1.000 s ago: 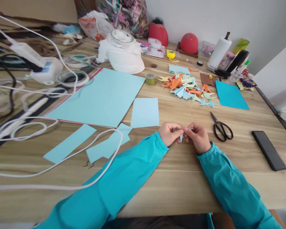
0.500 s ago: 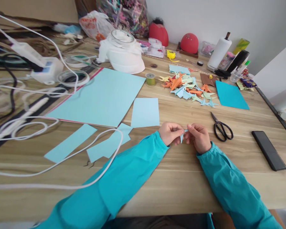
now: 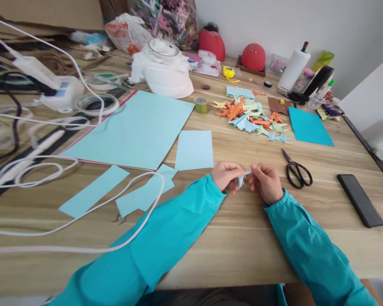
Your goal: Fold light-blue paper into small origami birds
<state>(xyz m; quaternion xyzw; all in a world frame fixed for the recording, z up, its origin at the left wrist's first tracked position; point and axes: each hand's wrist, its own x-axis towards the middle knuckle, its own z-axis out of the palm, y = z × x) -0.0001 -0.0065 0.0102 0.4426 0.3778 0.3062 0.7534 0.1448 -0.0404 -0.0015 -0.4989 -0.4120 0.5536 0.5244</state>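
Between thumb and fingers, my left hand (image 3: 227, 175) pinches a small folded piece of light blue paper (image 3: 241, 181). One point of the paper hangs down, and a thin point reaches right to the fingertips of my right hand (image 3: 265, 182). My right hand is closed in a pinch at that thin tip; its exact hold is partly hidden by the fingers. Black-handled scissors (image 3: 296, 171) lie just right of my right hand. A light blue paper square (image 3: 194, 149) rests beyond my left hand. Farther off is a pile of folded paper cranes (image 3: 251, 115) in orange, blue, green and yellow.
At left lie a large light blue sheet (image 3: 137, 131), a paper strip (image 3: 94, 191) and an offcut (image 3: 147, 191). A white cable (image 3: 127, 242) loops over my left sleeve. A phone (image 3: 360, 200), a thread spool (image 3: 201, 105) and a teal sheet (image 3: 310, 126) also lie about.
My left hand has shifted slightly left with the folded paper, and the gap between my hands is wider. More of the paper's thin point shows.
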